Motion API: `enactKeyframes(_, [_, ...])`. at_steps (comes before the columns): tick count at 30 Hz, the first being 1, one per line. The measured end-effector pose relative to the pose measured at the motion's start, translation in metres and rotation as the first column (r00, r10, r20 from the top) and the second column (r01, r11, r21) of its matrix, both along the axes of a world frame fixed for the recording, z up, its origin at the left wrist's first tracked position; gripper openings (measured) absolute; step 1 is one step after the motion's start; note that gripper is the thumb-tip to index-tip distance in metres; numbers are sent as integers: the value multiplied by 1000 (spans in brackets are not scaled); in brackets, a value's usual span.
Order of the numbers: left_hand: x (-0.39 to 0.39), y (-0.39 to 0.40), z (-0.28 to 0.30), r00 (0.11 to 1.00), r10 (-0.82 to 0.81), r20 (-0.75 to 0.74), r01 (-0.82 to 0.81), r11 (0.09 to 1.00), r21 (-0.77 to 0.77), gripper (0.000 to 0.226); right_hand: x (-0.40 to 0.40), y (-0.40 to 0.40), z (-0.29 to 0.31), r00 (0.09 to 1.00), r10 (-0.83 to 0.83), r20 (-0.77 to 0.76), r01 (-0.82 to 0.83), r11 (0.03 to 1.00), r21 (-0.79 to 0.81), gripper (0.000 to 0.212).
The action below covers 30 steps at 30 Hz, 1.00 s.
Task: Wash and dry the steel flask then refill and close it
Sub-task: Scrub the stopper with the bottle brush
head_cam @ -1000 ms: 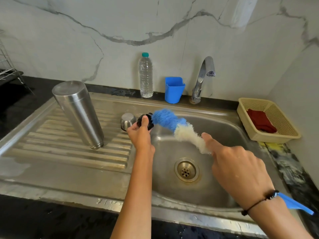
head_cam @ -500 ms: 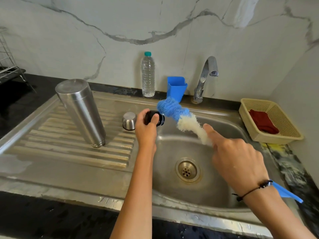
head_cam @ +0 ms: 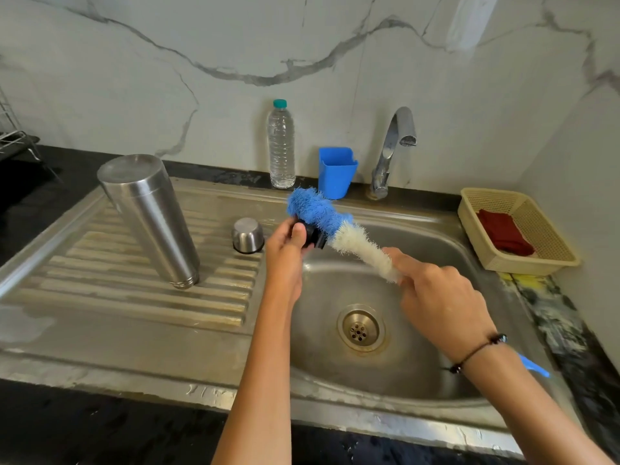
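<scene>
Left hand (head_cam: 285,250): pinches black stopper (head_cam: 310,233). Right hand (head_cam: 436,297): grips bottle brush (head_cam: 330,226), now slid further across the stopper; scrubbing continues. Steel flask (head_cam: 151,219): inverted on drainboard, draining; refill pending.

Both forearms are bare, with no sleeves in view. The left hand (head_cam: 285,253) wears nothing. At the wrist of the right hand (head_cam: 443,303) sits a thin black cord bracelet (head_cam: 478,352) strung with a few small dark beads.
</scene>
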State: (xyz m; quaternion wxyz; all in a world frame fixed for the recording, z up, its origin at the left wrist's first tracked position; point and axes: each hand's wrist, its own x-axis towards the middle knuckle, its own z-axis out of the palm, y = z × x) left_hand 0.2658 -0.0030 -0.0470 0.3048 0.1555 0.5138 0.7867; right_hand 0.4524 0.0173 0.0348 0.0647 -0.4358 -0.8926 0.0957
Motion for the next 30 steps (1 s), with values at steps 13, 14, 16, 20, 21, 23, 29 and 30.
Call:
enactKeyframes(13, [-1,-1,-2,987,-1,162,-8,998,56,32,6,13,-10,997,21,-77,-30,993,-114,50])
enactKeyframes(14, [-3,-1,-2,984,10,179,-21,998,60,28,9,11,-10,995,49,-90,-59,992,-114,49])
enactKeyframes(16, [-7,-2,-3,975,28,222,-46,996,76,23,13,3,-9,990,100,-98,-112,985,-130,48])
enactKeyframes(20, [-5,-1,-2,975,23,221,-42,996,83,30,7,14,-17,994,38,-102,-53,989,-142,48])
enactKeyframes(21, [-4,-1,-2,973,19,228,-42,995,94,31,6,16,-18,993,31,-112,-47,989,-142,48])
enactKeyframes(23, [-6,-3,-1,963,19,270,-55,991,125,28,4,18,-20,991,46,-123,-64,987,-145,47])
enactKeyframes(29, [-8,-5,-1,930,-62,362,-10,981,195,24,0,20,-18,986,63,-153,-91,980,-180,50])
enactKeyframes(30, [-8,-4,0,930,-74,360,3,981,194,28,-1,18,-18,985,71,-158,-99,979,-179,51])
